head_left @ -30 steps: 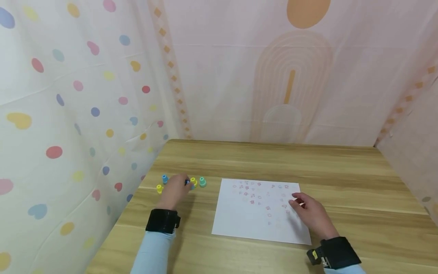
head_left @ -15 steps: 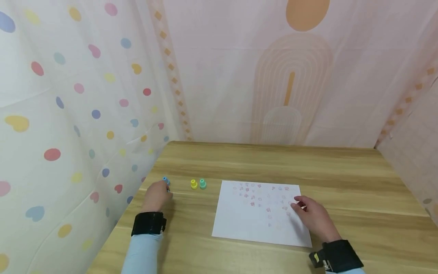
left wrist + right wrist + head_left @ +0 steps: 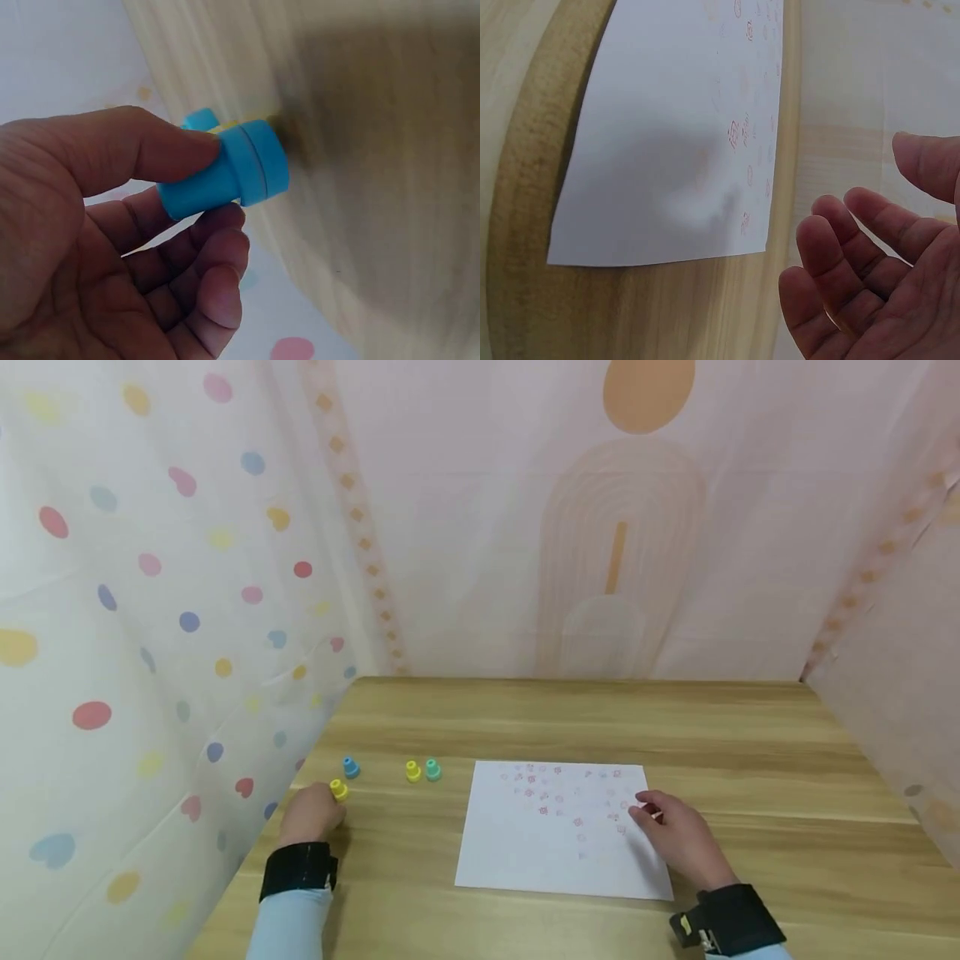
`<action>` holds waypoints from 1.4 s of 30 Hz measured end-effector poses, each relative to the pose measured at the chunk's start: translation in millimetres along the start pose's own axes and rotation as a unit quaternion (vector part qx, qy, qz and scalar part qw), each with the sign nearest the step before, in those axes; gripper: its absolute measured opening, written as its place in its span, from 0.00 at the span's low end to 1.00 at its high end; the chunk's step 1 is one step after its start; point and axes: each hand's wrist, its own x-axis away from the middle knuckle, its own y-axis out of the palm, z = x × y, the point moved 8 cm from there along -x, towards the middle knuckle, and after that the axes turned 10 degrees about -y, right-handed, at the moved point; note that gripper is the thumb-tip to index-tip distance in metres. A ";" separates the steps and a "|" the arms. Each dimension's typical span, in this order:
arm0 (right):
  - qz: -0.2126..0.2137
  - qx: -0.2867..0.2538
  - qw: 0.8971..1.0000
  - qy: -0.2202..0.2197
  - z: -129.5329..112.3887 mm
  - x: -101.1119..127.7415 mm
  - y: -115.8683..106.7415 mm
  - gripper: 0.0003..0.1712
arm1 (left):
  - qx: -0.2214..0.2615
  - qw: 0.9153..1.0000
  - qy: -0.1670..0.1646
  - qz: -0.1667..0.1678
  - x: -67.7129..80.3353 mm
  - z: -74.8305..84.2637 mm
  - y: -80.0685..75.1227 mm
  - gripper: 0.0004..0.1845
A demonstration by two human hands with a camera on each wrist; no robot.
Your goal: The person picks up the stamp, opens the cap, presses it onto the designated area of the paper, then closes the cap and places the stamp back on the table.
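One curled left hand (image 3: 97, 262) pinches a blue cylinder (image 3: 208, 182).

Soft, even light fills the head view, leaving the marks (image 3: 577, 822) on the white paper (image 3: 525, 856) pale and indistinct; faint shadows fall beside the left hand (image 3: 309, 814) and right hand (image 3: 681, 837); in the dimmer left wrist view, a broad, blurred shadow darkens the tabletop (image 3: 367, 240); the right wrist view shows a soft-edged shadow across the paper.
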 end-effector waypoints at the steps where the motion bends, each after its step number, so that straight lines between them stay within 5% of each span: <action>1: 0.001 0.001 1.000 0.000 -0.5 0.0 0.4 0.26 | -0.004 1.000 0.001 -0.003 -0.2 -2.1 1.7 0.08; 10: 0.003 -0.002 1.000 0.001 -3.7 0.6 0.2 0.25 | 0.013 0.999 -0.027 -0.027 0.5 -8.0 5.4 0.11; 15: -0.006 -0.004 1.000 0.007 -3.9 0.6 1.3 0.26 | 0.018 1.000 -0.024 -0.004 3.1 -5.5 -4.7 0.16; 20: -0.016 0.004 1.000 0.007 -2.6 0.5 -0.9 0.27 | -0.008 0.999 0.018 0.030 1.2 8.6 -13.9 0.15; 26: -0.017 0.028 0.999 -0.012 -4.5 0.0 2.0 0.25 | -0.041 0.998 0.030 0.033 7.1 22.4 -19.2 0.19; 42: -0.038 0.054 0.998 -0.023 -9.7 -0.5 4.2 0.24 | -0.037 0.995 0.077 0.044 12.8 81.0 -11.2 0.19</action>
